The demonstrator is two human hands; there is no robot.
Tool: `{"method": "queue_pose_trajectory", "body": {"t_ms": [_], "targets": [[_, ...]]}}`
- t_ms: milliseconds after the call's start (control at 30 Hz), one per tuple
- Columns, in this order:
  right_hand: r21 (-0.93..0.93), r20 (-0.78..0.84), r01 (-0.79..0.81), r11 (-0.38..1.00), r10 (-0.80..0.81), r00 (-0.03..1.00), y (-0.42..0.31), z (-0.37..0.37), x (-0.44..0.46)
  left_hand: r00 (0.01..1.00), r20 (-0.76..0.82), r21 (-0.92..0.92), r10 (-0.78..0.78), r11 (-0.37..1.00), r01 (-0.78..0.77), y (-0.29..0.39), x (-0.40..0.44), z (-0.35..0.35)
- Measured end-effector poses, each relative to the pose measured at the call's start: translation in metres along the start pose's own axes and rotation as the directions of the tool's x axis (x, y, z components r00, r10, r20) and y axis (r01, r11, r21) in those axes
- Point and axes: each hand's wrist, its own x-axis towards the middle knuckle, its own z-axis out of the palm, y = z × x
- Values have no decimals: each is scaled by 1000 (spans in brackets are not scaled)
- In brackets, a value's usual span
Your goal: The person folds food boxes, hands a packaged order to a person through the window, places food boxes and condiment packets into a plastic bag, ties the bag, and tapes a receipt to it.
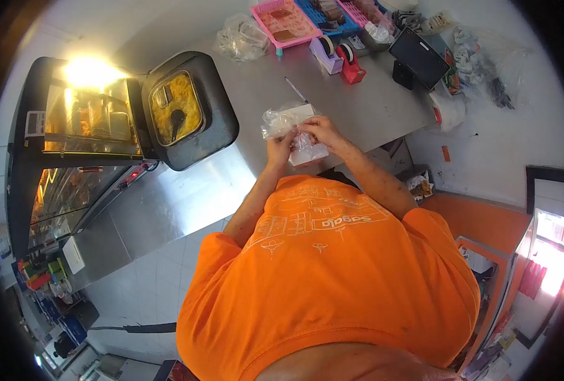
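Both of my hands are at the near edge of the steel counter, over a white box-like block [312, 154]. A crumpled clear plastic bag [274, 123] lies across the block. My left hand [281, 148] has its fingers closed on the bag from the left side. From the right, my right hand [321, 131] pinches the bag's gathered part, its fingertips close to those of the left. What the bag contains, if anything, I cannot make out. A pen [295, 88] lies just beyond the block.
A black warmer with a tray of yellow food [185, 105] and a dark spoon stands left, beside a lit display case [91, 120]. Purple [328, 56] and red [350, 66] tape dispensers, a pink basket [284, 24] and a dark screen [420, 58] stand along the back of the counter [250, 82].
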Motion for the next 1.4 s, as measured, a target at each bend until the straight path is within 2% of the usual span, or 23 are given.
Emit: {"method": "queue_pose_trajectory", "body": {"t_ms": [33,233,433,533,633,733,833,933,1000,1033,1100,1133,1300,1333,1400], "targets": [[77,-8,-20,997,20,1000,-1,0,0,1000,-1,11,-6,1000,6,3,0,1],[86,-52,-46,995,50,997,-6,2,1,1000,-5,23,0,1000,0,8,-6,4],[-36,-31,30,999,-31,999,-5,2,0,1000,-10,20,-13,1000,13,6,-4,3],[-163,63,107,981,-97,993,1,-3,2,1000,-10,17,-16,1000,16,6,-3,1],[-207,28,160,965,-158,987,0,1,-7,999,-23,-42,-40,998,39,3,-3,3],[-474,79,181,862,-163,983,-10,6,-23,998,-23,-116,-63,991,60,6,-4,5],[-602,72,248,759,-258,963,-16,12,-32,997,-22,-118,-72,991,69,10,-7,6],[-817,206,463,343,-577,791,-4,6,-23,999,3,-35,-49,998,49,13,-7,0],[-876,267,428,223,-515,815,-10,-5,-19,1000,10,94,0,996,-1,15,-4,-4],[-898,293,411,160,-480,827,-19,-8,-17,988,-21,202,156,968,-149,16,-6,-1],[-924,317,379,45,-461,829,-39,-15,-2,886,-32,414,462,813,-409,16,-13,5],[-932,330,363,-14,-448,831,-47,-18,8,881,-8,431,474,796,-425,16,-14,5],[-858,483,513,-9,-355,801,-55,1,56,832,52,452,552,730,-512,-10,-2,-9],[-850,502,527,-13,-321,803,-51,3,61,853,59,416,519,764,-494,-7,-5,-9],[-854,475,516,68,-305,825,-40,3,66,888,82,343,452,824,-451,1,-12,-10]]}}
